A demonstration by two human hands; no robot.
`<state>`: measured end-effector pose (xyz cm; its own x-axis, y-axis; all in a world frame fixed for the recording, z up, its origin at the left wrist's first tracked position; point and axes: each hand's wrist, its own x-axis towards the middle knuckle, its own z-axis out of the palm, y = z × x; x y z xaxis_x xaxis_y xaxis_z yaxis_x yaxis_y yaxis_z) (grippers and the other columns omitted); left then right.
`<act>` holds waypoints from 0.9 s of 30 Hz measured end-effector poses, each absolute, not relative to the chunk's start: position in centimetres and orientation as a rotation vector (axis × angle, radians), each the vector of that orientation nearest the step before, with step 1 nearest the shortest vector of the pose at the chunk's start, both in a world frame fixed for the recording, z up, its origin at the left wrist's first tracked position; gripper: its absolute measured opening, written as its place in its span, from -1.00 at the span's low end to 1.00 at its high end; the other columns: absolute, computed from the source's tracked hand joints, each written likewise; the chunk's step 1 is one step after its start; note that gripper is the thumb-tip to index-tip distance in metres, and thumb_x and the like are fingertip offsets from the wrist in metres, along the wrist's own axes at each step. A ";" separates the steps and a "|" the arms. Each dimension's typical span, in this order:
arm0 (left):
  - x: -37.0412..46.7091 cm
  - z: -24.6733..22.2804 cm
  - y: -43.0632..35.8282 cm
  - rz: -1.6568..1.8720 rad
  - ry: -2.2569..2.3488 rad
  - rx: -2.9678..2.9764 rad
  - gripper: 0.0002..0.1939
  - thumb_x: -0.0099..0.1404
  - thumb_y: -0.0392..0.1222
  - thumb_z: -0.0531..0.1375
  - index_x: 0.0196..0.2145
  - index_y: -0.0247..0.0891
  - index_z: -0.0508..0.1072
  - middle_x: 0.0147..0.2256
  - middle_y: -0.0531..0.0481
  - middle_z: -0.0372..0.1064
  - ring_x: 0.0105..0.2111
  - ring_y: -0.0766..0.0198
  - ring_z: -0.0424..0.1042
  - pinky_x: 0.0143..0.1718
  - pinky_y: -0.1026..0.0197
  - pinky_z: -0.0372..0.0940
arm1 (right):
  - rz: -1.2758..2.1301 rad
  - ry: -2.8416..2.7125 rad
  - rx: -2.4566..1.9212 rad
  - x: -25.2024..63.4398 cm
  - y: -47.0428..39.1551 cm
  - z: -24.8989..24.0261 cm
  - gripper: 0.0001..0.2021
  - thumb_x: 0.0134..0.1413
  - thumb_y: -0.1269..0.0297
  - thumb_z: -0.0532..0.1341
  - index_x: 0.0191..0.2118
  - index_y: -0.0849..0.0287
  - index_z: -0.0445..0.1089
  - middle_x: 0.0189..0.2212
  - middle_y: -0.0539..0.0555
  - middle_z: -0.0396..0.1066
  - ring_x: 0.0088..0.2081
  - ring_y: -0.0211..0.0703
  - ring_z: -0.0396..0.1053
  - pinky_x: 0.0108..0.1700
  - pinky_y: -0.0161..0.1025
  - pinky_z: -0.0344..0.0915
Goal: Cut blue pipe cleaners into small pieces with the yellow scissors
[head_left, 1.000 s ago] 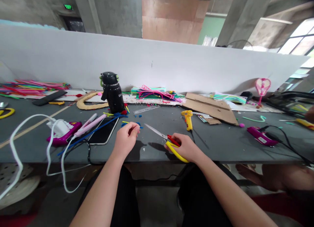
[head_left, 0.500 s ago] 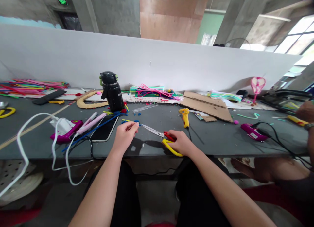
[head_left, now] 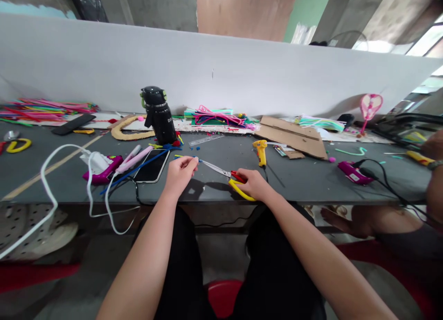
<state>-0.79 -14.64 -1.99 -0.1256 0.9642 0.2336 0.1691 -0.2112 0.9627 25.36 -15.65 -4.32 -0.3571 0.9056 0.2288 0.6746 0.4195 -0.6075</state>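
My right hand (head_left: 252, 182) is wrapped round the red and yellow handles of a pair of scissors (head_left: 216, 168). The blades point left, their tips beside the fingertips of my left hand (head_left: 180, 173). That hand is pinched on a small blue piece (head_left: 200, 161), and a bit of yellow shows just behind its fingers. Tiny blue scraps (head_left: 198, 148) lie on the table beyond. A yellow glue gun (head_left: 261, 153) stands past my right hand, and a phone (head_left: 152, 167) lies left of my left hand.
A black bottle (head_left: 162, 119), a clear ruler (head_left: 206, 140) and cardboard (head_left: 294, 136) are farther back. White cables run from a purple power strip (head_left: 104, 171) at left. Another purple strip (head_left: 355, 172) lies at right, near a person's hand (head_left: 434, 147).
The view has tilted downward, so the table appears higher. The scissor blades look closer together, and less of the blue piece shows at my left fingertips.
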 end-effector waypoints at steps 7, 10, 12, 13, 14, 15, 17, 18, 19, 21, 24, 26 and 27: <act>-0.5 -2.1 -14.4 1.440 1.326 1.395 -0.76 0.19 -0.05 0.25 -0.43 -0.32 0.51 -0.56 0.03 0.37 -0.59 0.42 0.28 -0.55 0.35 0.19 | 0.512 -2.120 -1.338 25.0 -16.1 -4.0 -0.70 -0.03 0.04 0.25 -0.49 0.14 0.20 -0.59 -0.10 0.16 -0.51 -0.31 0.02 -0.43 -0.31 -0.02; -0.5 -1.9 -14.6 1.441 1.321 1.390 -0.75 0.18 -0.04 0.25 -0.43 -0.32 0.50 -0.55 0.03 0.37 -0.59 0.42 0.28 -0.54 0.35 0.18 | 0.513 -2.110 -1.341 24.9 -16.3 -3.8 -0.68 -0.04 0.00 0.24 -0.49 0.14 0.20 -0.59 -0.08 0.18 -0.50 -0.30 0.05 -0.43 -0.31 -0.01; -0.5 -1.9 -14.6 1.435 1.315 1.386 -0.74 0.17 -0.04 0.26 -0.44 -0.32 0.49 -0.55 0.03 0.37 -0.59 0.41 0.27 -0.54 0.34 0.18 | 0.526 -2.112 -1.342 24.9 -16.4 -3.7 -0.68 -0.05 -0.01 0.24 -0.49 0.13 0.22 -0.58 -0.07 0.19 -0.50 -0.30 0.06 -0.44 -0.31 -0.01; -0.5 -1.9 -14.6 1.432 1.312 1.385 -0.75 0.17 -0.04 0.25 -0.44 -0.32 0.49 -0.55 0.03 0.37 -0.59 0.41 0.27 -0.54 0.33 0.17 | 0.532 -2.113 -1.343 24.9 -16.4 -3.7 -0.68 -0.05 -0.01 0.24 -0.49 0.14 0.22 -0.58 -0.07 0.19 -0.50 -0.30 0.06 -0.44 -0.31 -0.01; -0.5 -1.9 -14.7 1.429 1.310 1.384 -0.75 0.16 -0.04 0.25 -0.44 -0.32 0.49 -0.55 0.02 0.37 -0.59 0.40 0.27 -0.54 0.33 0.17 | 0.537 -2.112 -1.345 24.9 -16.4 -3.7 -0.68 -0.05 -0.01 0.24 -0.49 0.14 0.22 -0.58 -0.07 0.19 -0.50 -0.30 0.06 -0.44 -0.31 -0.01; -0.5 -1.9 -14.6 1.427 1.308 1.381 -0.75 0.16 -0.04 0.25 -0.45 -0.32 0.49 -0.55 0.02 0.37 -0.59 0.40 0.27 -0.54 0.33 0.18 | 0.541 -2.112 -1.347 24.9 -16.4 -3.7 -0.67 -0.06 -0.02 0.24 -0.48 0.14 0.22 -0.58 -0.08 0.19 -0.51 -0.30 0.06 -0.44 -0.31 -0.01; -0.6 -1.9 -14.6 1.427 1.305 1.374 -0.75 0.15 -0.04 0.26 -0.44 -0.32 0.49 -0.56 0.02 0.37 -0.59 0.40 0.27 -0.54 0.33 0.17 | 0.550 -2.112 -1.349 24.9 -16.3 -3.6 -0.67 -0.05 -0.02 0.24 -0.49 0.14 0.22 -0.59 -0.08 0.19 -0.51 -0.30 0.06 -0.44 -0.32 -0.01; -0.6 -2.0 -14.6 1.428 1.303 1.370 -0.75 0.15 -0.04 0.26 -0.44 -0.32 0.49 -0.56 0.02 0.37 -0.59 0.41 0.27 -0.54 0.33 0.17 | 0.553 -2.115 -1.349 24.9 -16.3 -3.6 -0.66 -0.05 -0.03 0.24 -0.49 0.14 0.22 -0.59 -0.08 0.19 -0.51 -0.30 0.06 -0.44 -0.32 -0.01; -0.6 -2.0 -14.6 1.429 1.301 1.367 -0.75 0.15 -0.04 0.27 -0.45 -0.33 0.49 -0.56 0.02 0.37 -0.59 0.41 0.27 -0.54 0.33 0.17 | 0.556 -2.120 -1.348 24.9 -16.3 -3.6 -0.66 -0.04 -0.04 0.24 -0.49 0.14 0.22 -0.59 -0.08 0.18 -0.51 -0.30 0.06 -0.44 -0.32 -0.02; -0.6 -2.1 -14.5 1.431 1.296 1.366 -0.75 0.15 -0.05 0.27 -0.44 -0.33 0.50 -0.56 0.03 0.36 -0.59 0.42 0.26 -0.54 0.34 0.17 | 0.558 -2.128 -1.345 25.0 -16.2 -3.6 -0.66 -0.02 -0.03 0.23 -0.49 0.14 0.22 -0.59 -0.09 0.18 -0.50 -0.30 0.05 -0.44 -0.31 -0.02; -0.7 -2.1 -14.5 1.434 1.291 1.366 -0.75 0.16 -0.05 0.28 -0.44 -0.33 0.50 -0.56 0.03 0.36 -0.59 0.42 0.27 -0.55 0.34 0.17 | 0.558 -2.138 -1.349 25.1 -16.2 -3.6 -0.68 -0.02 0.00 0.23 -0.48 0.15 0.23 -0.58 -0.09 0.19 -0.50 -0.31 0.06 -0.43 -0.31 -0.02; -0.7 -2.1 -14.4 1.434 1.288 1.359 -0.75 0.15 -0.05 0.28 -0.44 -0.33 0.50 -0.57 0.04 0.35 -0.60 0.42 0.26 -0.55 0.34 0.17 | 0.552 -2.137 -1.355 25.1 -16.1 -3.6 -0.69 -0.02 0.01 0.23 -0.48 0.15 0.23 -0.57 -0.09 0.20 -0.49 -0.31 0.06 -0.42 -0.31 -0.02; -0.8 -2.2 -14.4 1.435 1.288 1.353 -0.76 0.15 -0.05 0.28 -0.44 -0.33 0.50 -0.57 0.04 0.35 -0.60 0.42 0.27 -0.56 0.34 0.17 | 0.550 -2.136 -1.357 25.1 -16.1 -3.7 -0.69 -0.02 0.01 0.23 -0.48 0.15 0.23 -0.57 -0.09 0.21 -0.49 -0.31 0.06 -0.41 -0.30 -0.02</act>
<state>-0.75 -14.42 -2.15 -0.1432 0.9671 0.2104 0.1052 -0.1965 0.9748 25.10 -16.12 -3.68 -0.3431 0.9117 0.2262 0.6888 0.4079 -0.5993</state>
